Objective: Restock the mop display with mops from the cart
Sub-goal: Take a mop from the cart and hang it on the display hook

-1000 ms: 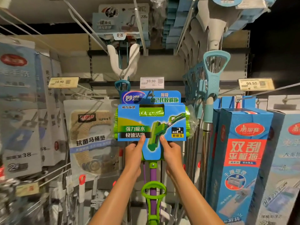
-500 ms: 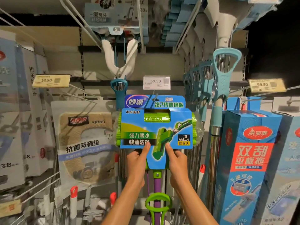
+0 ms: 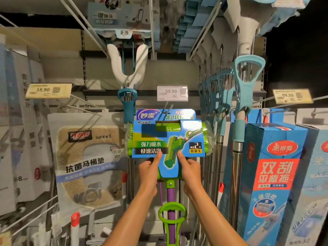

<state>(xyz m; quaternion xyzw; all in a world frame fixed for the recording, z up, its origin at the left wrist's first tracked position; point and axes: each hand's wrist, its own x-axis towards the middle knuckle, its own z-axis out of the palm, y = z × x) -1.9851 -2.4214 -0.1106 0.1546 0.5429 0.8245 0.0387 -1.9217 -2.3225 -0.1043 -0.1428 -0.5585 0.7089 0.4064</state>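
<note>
A green sponge mop (image 3: 168, 139) with a blue card sleeve and a purple handle hangs at the centre of the display, under the 59.90 price tag (image 3: 172, 93). My left hand (image 3: 149, 173) grips the lower left of its head, thumb pressed on the card front. My right hand (image 3: 190, 172) grips the lower right the same way. A second identical card shows just behind it. The green lever loop (image 3: 172, 215) sits on the handle between my forearms.
Teal-handled steel mops (image 3: 246, 89) hang close on the right, beside blue boxed flat mops (image 3: 273, 171). A white-forked mop (image 3: 127, 68) hangs above left. Bagged toilet mats (image 3: 85, 157) and grey boxes fill the left. Wire hooks jut out overhead.
The view has shifted down and closer, so the mop sits lower in frame. Both hands keep the same grip on the mop head.
</note>
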